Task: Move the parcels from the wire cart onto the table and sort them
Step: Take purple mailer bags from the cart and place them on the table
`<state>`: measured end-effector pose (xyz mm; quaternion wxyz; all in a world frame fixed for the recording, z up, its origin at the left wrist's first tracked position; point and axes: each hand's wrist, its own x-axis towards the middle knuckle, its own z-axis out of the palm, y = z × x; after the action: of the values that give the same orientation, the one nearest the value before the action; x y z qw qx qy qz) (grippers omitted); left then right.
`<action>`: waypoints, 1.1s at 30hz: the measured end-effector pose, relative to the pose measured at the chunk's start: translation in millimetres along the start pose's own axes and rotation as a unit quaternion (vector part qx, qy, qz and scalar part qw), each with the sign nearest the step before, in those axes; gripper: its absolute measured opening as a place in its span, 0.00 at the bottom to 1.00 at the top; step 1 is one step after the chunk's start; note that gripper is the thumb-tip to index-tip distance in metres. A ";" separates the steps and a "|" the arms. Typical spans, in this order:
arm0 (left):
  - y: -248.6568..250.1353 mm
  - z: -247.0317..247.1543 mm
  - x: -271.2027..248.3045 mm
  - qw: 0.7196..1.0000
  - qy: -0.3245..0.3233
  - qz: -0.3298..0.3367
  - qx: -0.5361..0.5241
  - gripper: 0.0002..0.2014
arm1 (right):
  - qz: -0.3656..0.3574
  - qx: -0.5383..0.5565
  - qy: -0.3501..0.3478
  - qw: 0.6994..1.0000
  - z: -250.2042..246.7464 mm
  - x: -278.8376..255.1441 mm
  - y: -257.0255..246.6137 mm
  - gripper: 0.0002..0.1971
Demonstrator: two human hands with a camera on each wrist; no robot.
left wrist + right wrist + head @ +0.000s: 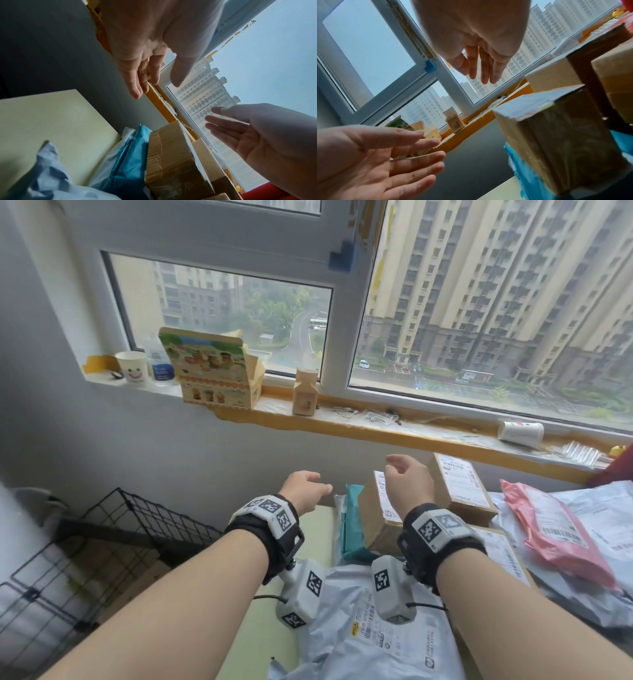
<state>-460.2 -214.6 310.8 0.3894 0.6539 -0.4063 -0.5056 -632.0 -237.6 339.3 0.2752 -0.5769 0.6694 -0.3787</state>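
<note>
Both hands hover empty above the table's far edge, fingers straight and relaxed. My left hand (pixel 308 486) hangs over the pale green table (pixel 318 529); my right hand (pixel 406 479) floats above a tilted cardboard box (pixel 375 518) that leans on a teal mailer (pixel 351 529). A second labelled box (pixel 460 486) stands behind the right hand. A grey poly mailer (pixel 373 642) lies under my wrists and a pink mailer (pixel 555 534) at the right. The black wire cart (pixel 113 546) stands lower left with brown boxes inside. In the left wrist view the left hand (pixel 154 79) faces the right hand (pixel 240 129).
The windowsill (pixel 376 422) behind the table carries a printed carton (pixel 212 371), a small brown box (pixel 305 393), a paper cup (pixel 132 368) and a tipped cup (pixel 520 433). More white and grey mailers (pixel 603 515) pile up at the table's right side.
</note>
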 end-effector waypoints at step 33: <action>-151.1 -314.6 -106.1 0.969 0.225 -0.078 -0.059 0.18 | -0.065 0.017 -0.246 0.967 271.6 -162.0 -141.1 0.17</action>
<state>-148.6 -30.1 266.7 0.4681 0.7564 -0.2249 -0.3976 -304.1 -137.0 292.0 0.4160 -0.6896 0.5357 -0.2539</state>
